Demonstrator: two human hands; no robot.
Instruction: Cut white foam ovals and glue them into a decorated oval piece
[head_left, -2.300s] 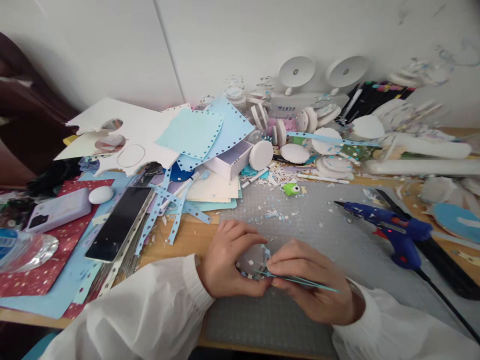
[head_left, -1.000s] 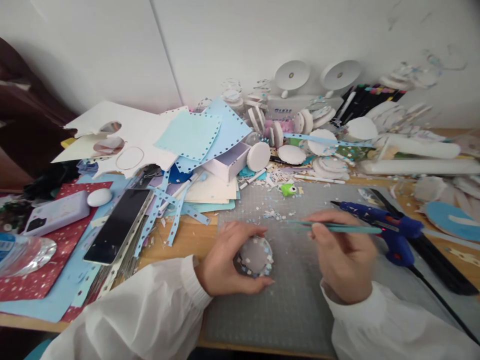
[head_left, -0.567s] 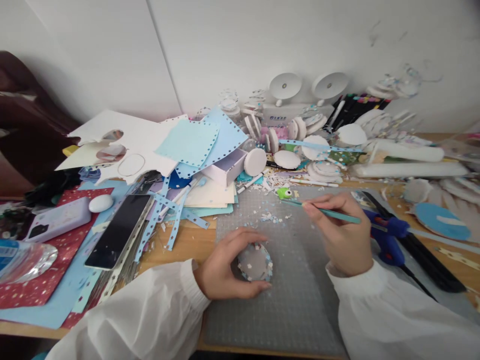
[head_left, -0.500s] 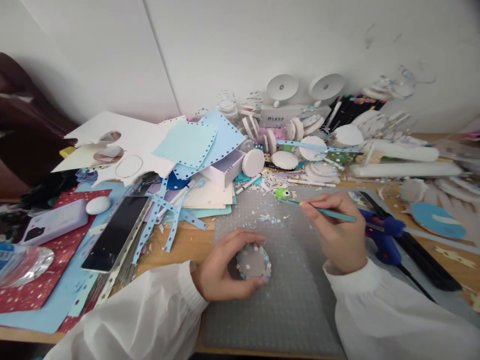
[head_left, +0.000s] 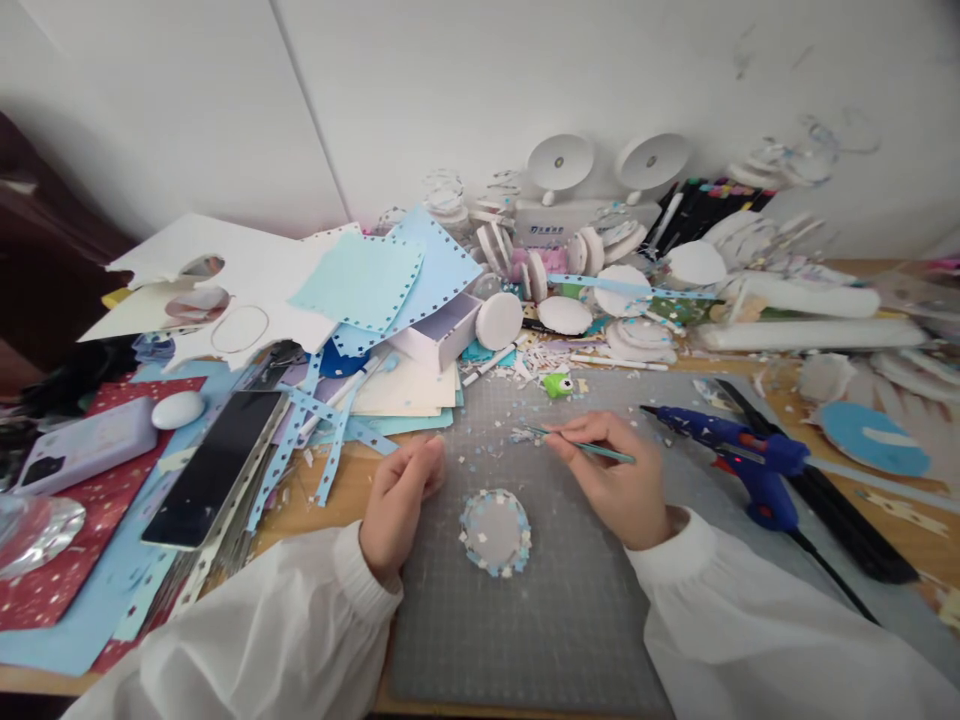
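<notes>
Pinching tweezers (head_left: 611, 453), right hand (head_left: 619, 485) angled inward

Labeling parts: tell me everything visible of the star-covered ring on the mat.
The ring is round, edged with small white and pale-blue stars that look like paper. It lies on the gray gridded mat, apart from the left hand and the right hand. Its middle looks gray; whether that is open or see-through, I cannot tell.
</notes>
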